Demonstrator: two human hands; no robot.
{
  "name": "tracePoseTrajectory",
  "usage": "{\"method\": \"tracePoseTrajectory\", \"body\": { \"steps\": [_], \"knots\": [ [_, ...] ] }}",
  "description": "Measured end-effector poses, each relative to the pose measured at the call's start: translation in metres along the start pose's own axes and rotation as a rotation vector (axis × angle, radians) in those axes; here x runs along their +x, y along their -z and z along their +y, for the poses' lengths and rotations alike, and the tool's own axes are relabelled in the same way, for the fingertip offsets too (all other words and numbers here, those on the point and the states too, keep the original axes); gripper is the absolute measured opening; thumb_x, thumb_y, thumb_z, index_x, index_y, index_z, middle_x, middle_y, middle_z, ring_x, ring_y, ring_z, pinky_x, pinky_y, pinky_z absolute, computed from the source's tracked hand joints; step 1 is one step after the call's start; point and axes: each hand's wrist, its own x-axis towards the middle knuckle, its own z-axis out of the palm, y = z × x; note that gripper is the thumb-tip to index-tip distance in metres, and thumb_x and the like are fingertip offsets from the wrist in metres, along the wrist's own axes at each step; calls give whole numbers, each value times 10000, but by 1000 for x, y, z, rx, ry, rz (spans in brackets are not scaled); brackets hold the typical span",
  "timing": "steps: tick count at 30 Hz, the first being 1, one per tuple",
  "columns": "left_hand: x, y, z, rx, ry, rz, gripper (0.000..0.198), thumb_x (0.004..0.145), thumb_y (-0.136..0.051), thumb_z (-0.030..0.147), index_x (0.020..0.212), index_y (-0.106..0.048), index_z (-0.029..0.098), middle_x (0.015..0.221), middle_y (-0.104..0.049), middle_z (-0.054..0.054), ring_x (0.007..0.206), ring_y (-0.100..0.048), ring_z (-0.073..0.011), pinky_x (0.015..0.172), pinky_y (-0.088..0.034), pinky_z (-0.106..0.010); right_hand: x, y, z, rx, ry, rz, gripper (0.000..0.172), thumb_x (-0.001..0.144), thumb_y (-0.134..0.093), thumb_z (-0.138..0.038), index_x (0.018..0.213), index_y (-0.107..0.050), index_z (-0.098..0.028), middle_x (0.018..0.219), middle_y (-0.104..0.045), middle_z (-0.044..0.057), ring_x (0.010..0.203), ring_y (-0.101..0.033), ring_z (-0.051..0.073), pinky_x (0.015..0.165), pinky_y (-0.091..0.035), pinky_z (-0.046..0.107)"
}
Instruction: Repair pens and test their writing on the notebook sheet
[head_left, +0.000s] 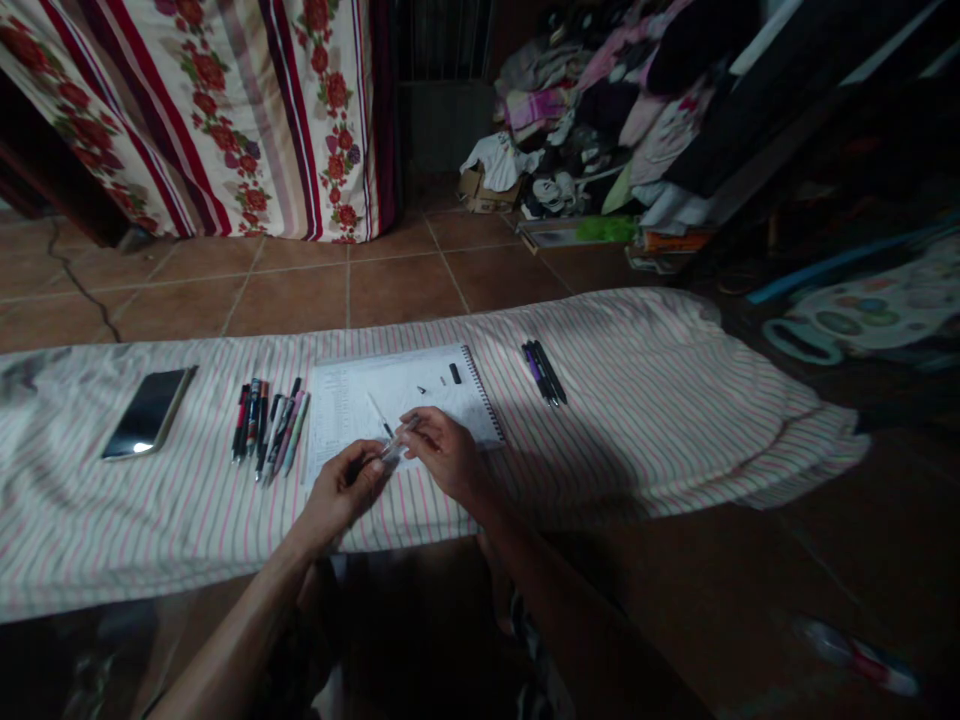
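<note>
My left hand (346, 490) and my right hand (444, 452) meet over the near edge of a spiral notebook (397, 395) that lies on a striped cloth (637, 420). Both hands are closed on a clear pen (396, 440), the left at its dark rear end, the right pinching the front part. A thin pen refill (377, 412) lies on the notebook page just beyond my fingers. Two small dark pen parts (454, 373) rest further up the page.
A row of several pens (268, 425) lies left of the notebook, and a phone (148, 412) lies further left. Three dark pens (544, 373) lie right of the notebook. A floral curtain (225, 110) and a heap of clothes (600, 110) stand behind on the tiled floor.
</note>
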Motion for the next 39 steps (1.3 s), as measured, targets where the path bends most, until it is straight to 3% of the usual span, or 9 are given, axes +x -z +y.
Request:
{"method": "tracePoseTrajectory", "body": {
  "steps": [4,11,16,21,39],
  "knots": [
    [3,3,-10,92,-101,19,253,774,-555,358,896,-649,157,824,-632,-38,779,-564,-168,709,-444,-269,0,2,4,-94,26,-5,122,755,-580,-258,866,-559,-212,790,-643,8,723,-631,141,606,-517,253],
    [6,9,-11,207,-186,-1,230,811,-513,319,853,-670,156,746,-595,-24,732,-554,-153,675,-431,-249,0,8,-5,-262,96,-33,70,759,-590,-248,817,-581,-209,755,-643,1,713,-630,144,671,-503,276],
    [4,18,-5,396,-237,-113,266,853,-451,321,918,-649,156,769,-610,-35,738,-564,-160,670,-418,-251,-3,16,-9,-658,274,-126,62,787,-583,-264,808,-603,-209,753,-636,20,697,-598,157,653,-454,276],
    [-1,22,-2,593,-276,-151,280,877,-399,303,924,-639,166,783,-614,-38,735,-563,-156,655,-403,-242,-7,18,-10,-971,361,-283,169,865,-475,-277,858,-619,-186,783,-612,51,765,-563,169,700,-421,274],
    [-9,25,-3,733,-370,-132,288,891,-372,291,938,-625,161,732,-575,-32,700,-551,-151,635,-398,-244,-12,11,-11,-1086,422,-299,238,884,-422,-265,745,-588,-165,700,-600,26,705,-527,131,644,-317,248]
  ]
}}
